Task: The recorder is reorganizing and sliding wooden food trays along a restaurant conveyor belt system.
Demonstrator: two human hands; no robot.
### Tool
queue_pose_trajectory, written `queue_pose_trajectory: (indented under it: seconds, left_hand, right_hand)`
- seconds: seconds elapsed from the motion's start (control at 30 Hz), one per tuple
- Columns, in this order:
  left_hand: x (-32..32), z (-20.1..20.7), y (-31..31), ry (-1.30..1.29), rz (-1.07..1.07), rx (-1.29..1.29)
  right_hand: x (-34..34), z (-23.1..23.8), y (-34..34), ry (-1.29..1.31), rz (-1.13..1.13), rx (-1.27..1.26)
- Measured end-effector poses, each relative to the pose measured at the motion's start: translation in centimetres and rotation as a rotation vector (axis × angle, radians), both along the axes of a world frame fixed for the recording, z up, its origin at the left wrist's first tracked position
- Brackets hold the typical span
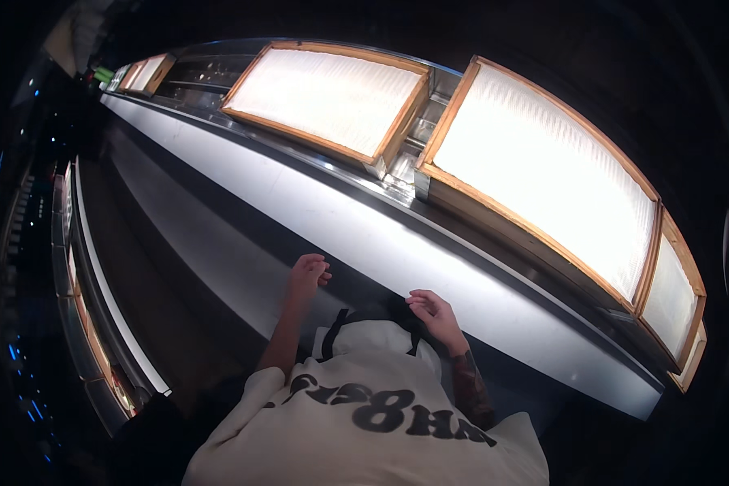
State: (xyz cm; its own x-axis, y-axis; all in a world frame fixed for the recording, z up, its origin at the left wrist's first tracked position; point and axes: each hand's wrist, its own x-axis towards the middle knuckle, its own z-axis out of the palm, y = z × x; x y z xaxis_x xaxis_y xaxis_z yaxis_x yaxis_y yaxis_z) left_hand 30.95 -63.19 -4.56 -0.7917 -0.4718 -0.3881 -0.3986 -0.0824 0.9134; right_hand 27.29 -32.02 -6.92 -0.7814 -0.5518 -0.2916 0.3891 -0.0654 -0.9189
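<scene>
My left hand (307,275) is raised in front of my body, its fingers loosely bent and nothing seen in them. To its right, near the front edge of a long pale counter (332,227), hovers my right hand (434,313). Its fingers are slightly bent and point left, and it too looks bare. The hands are apart from each other. Past the counter, beyond both hands, stand a wood-framed box with a bright white ribbed top (324,93) and a larger similar box (543,178).
Smaller wood-framed boxes stand at the far right (671,283) and far left (144,74). A metal rail (300,154) runs behind the counter. Clear containers (402,168) sit in the gap between the two large boxes. At left, another long counter with a white edge (109,279) borders a dark aisle.
</scene>
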Motion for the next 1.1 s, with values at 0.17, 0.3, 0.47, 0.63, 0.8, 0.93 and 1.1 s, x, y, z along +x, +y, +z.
queue_pose_trajectory:
  seconds: [0.17,0.3,0.47,0.63,0.8,0.93,1.1]
  left_hand:
    - [4.0,2.5,-5.2,-0.023,0.037,-0.035]
    - [2.4,3.1,-10.5,-0.065,0.008,-0.015]
    - [-2.9,-1.8,-19.0,0.191,-0.051,0.179]
    - [-9.6,-0.6,-27.7,0.316,-0.05,0.067]
    - [-16.0,5.1,-35.4,0.563,0.162,0.022]
    - [-18.5,5.3,-40.2,0.551,0.142,-0.132]
    - [-21.1,6.0,-41.9,0.383,0.061,-0.13]
  right_hand:
    - [-5.5,5.9,-7.4,0.447,0.293,0.117]
    - [-9.2,9.5,-11.8,0.689,-0.016,0.251]
    - [-11.8,10.3,-19.2,0.743,-0.329,0.445]
    - [-15.1,8.5,-24.8,0.812,-0.721,0.711]
    - [-19.8,6.8,-25.0,0.639,-0.957,0.785]
    - [-24.1,4.6,-21.3,0.343,-0.868,0.686]
    - [-28.0,3.5,-19.8,0.295,-0.868,0.552]
